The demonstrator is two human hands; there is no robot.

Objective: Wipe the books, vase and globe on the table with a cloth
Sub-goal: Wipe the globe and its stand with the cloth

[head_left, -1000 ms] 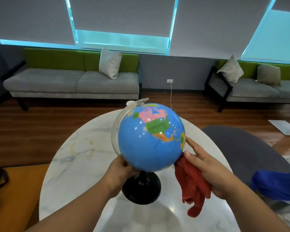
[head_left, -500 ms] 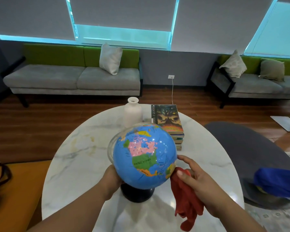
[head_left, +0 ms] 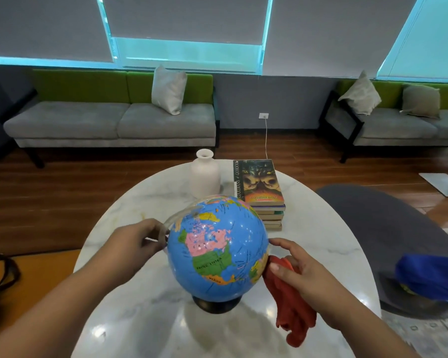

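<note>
Head view — left hand (head_left: 137, 241) fingers (head_left: 154, 235) pinch the globe (head_left: 217, 254) by its clear arc (head_left: 183, 212) — right hand (head_left: 304, 271) fingers (head_left: 279, 270) clutch the cloth (head_left: 289, 308).

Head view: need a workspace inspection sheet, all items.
Surface: round white marble table, glossy.
Job's things: blue plastic globe on black base, nearest; white ceramic vase and stack of paperback books behind it.
Clutter: blue fabric on dark grey chair, right.
Hands: left hand pinches the globe's clear arc; right hand holds red cloth at the globe's side.
Cables: white cable hangs from wall socket.
Surroundings: grey sofas with green backs, wooden floor.
</note>
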